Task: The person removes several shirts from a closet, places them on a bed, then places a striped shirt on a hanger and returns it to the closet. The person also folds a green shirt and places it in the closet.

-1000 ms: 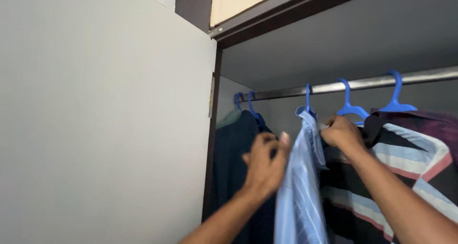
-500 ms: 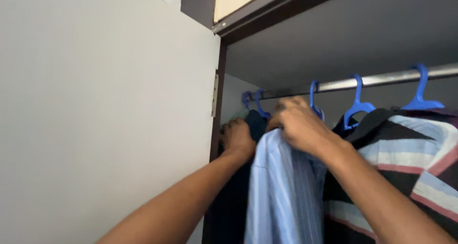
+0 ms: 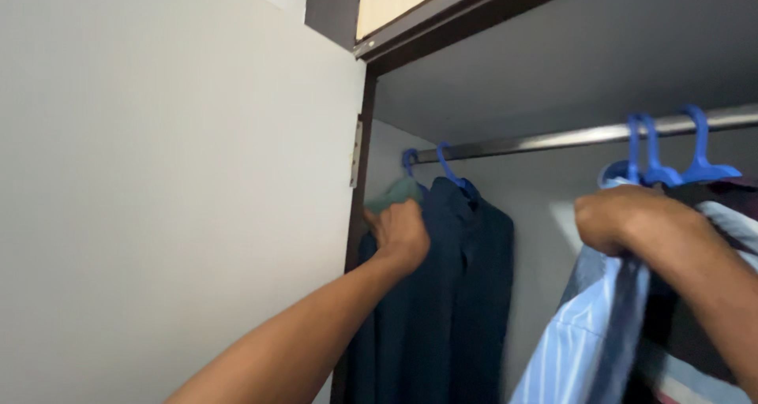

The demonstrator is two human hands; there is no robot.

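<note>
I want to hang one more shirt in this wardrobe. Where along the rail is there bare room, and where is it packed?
The rail is bare between the dark navy garments by the left hand and the blue hangers bunched at the right. That right end is crowded: the right hand presses the light blue striped shirt against the other clothes there.

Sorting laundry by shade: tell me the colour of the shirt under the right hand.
Light blue with thin stripes; the shirt shows in the head view.
</note>
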